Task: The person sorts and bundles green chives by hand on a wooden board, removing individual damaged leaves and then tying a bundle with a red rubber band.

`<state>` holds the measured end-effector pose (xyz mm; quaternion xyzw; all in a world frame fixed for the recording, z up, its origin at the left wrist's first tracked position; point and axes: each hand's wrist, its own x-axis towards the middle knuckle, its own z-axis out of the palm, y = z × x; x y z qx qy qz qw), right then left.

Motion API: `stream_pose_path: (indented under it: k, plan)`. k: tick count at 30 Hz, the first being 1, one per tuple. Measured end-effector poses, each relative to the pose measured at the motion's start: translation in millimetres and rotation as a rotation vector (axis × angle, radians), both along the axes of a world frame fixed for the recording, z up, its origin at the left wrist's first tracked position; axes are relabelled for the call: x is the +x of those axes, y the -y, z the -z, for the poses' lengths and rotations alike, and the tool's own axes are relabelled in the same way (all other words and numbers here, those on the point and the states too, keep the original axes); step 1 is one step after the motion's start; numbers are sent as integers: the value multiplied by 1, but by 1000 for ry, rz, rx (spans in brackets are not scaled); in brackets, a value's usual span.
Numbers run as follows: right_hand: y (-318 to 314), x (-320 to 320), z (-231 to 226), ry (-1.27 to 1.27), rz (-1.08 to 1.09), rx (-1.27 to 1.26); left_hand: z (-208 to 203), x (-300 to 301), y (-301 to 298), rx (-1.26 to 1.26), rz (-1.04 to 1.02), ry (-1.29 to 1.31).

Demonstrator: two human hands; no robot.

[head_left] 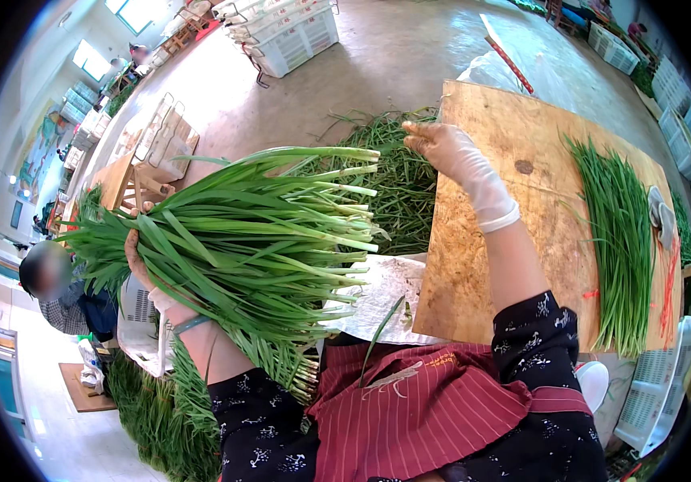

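Observation:
My left hand [140,265] is wrapped round a large bunch of garlic chives [241,233], held sideways with the pale cut ends to the right and the green leaves to the left. My right hand [450,153], in a thin whitish glove, is raised near the left edge of a wooden board [506,201]. Its fingertips are pressed together; whatever may be between them is too small to make out. Below and beyond the chives' ends lies a heap of loose green trimmings [402,193].
A tied bundle of chives [619,249] lies on the board's right side, near red ties [670,289] and a grey cloth [661,215]. More chives [169,410] are piled at lower left. White crates [289,40] stand beyond; a person [80,297] sits at left.

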<state>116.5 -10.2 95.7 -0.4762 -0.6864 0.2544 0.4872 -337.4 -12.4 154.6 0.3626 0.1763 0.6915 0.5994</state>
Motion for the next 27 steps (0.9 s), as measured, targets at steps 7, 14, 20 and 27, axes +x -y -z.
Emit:
stream_pose_path:
  k: [7,14,20,27]
  plan:
    - [29,-78,-66,74,-94,241,-6,13,8,-38,-64,14]
    - [29,-101,-57,-487,-122,-23,-7,14,7,-82,-153,17]
    - [30,-103,-57,-522,0,96,-9,32,6,56,-80,-3]
    - [19,-50,-46,-483,184,102,-3,-7,7,-136,-212,9]
